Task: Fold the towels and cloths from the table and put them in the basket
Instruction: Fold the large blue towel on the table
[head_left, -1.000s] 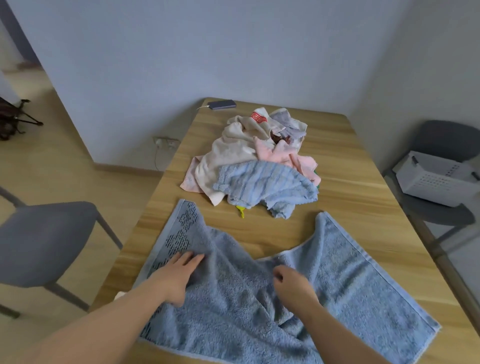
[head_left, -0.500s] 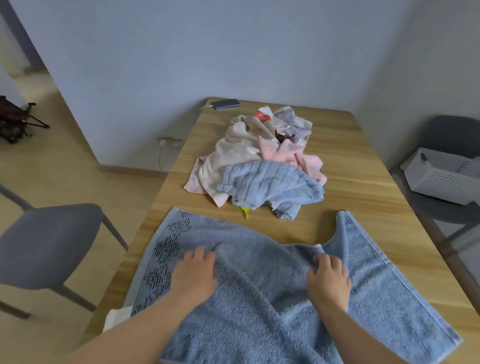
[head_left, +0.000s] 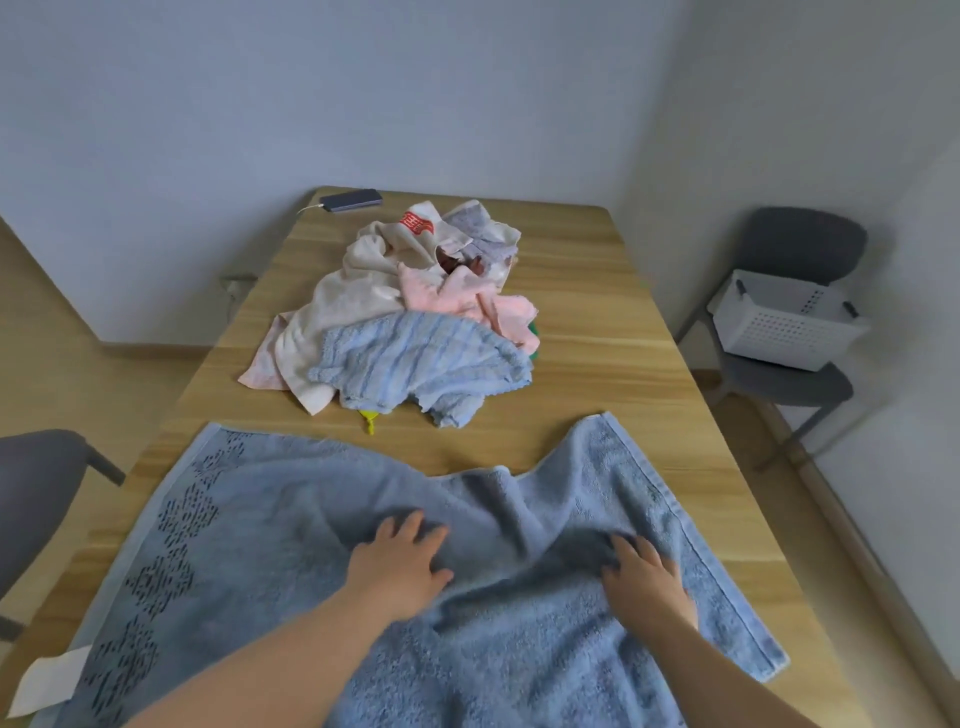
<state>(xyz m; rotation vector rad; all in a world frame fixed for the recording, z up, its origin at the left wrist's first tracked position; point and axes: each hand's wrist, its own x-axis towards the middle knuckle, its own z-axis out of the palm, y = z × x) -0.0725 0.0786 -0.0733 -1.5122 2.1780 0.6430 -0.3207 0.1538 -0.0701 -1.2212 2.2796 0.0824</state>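
Smoothing stage: left hand (head_left: 400, 566) and right hand (head_left: 644, 579) press, apparently flat-fingered and gripping nothing, on the blue towel (head_left: 270, 545); its rumpled far edge likely needs straightening before folding.

A dark flat device (head_left: 351, 199), perhaps a phone or a power bank, lies at the far left corner of the desk (head_left: 597, 322), with a pale cable (head_left: 309, 209) leaving its left end. One grey chair (head_left: 800, 244) stands by the right wall, and another (head_left: 36, 483) shows at the left edge. A white paper slip (head_left: 49, 680) lies at the desk's near left corner.
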